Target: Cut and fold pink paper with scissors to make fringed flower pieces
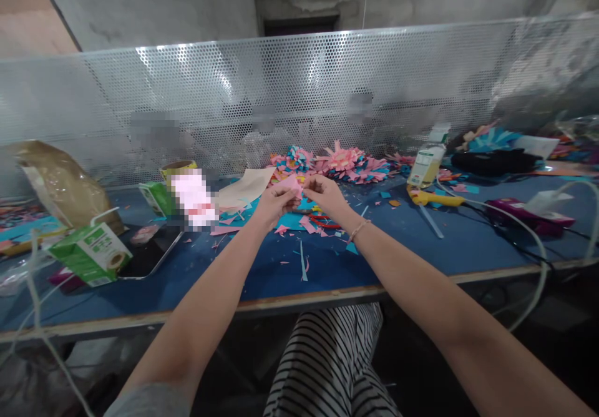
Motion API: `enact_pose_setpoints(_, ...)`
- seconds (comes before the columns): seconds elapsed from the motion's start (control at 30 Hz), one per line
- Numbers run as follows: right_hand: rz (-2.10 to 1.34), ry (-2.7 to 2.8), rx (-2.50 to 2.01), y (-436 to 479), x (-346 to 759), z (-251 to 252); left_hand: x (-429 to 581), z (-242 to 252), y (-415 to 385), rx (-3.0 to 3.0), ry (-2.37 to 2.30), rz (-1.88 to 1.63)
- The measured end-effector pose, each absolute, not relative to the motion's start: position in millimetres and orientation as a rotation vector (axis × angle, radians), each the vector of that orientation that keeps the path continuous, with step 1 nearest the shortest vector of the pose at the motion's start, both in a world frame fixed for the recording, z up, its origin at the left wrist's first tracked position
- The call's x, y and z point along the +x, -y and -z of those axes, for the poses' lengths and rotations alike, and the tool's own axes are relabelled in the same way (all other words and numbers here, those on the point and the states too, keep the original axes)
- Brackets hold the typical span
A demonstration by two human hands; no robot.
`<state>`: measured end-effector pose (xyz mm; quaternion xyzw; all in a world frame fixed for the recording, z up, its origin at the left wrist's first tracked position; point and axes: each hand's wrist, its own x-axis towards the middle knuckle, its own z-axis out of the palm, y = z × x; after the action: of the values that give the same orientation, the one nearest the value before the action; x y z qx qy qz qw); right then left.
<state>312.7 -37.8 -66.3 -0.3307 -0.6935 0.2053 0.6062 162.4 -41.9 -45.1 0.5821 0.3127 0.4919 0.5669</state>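
Both my arms reach out over a blue table (pixel 262 267). My left hand (pixel 274 203) and my right hand (pixel 325 193) meet above its middle, fingers pinched together on a small pink paper piece (pixel 294 186). A thin bracelet circles my right wrist. Under the hands lie pink and blue paper scraps (pixel 306 223) and red-handled scissors (pixel 322 221). Behind them sits a heap of pink and blue paper flowers (pixel 341 162).
A yellow glue gun (pixel 433 198) and a glue bottle (pixel 427 162) lie to the right, with cables and a magenta box (pixel 526 212). On the left are green cartons (pixel 91 253), a phone (pixel 150 253), a brown bag (pixel 65 183). A perforated metal screen (pixel 299 92) backs the table.
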Motion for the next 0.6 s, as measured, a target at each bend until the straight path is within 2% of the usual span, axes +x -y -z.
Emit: enact_pose_setpoints(0.6,-0.283,1.742,-0.817,51,308,61,164,42,44,1.221,-0.797,-1.163)
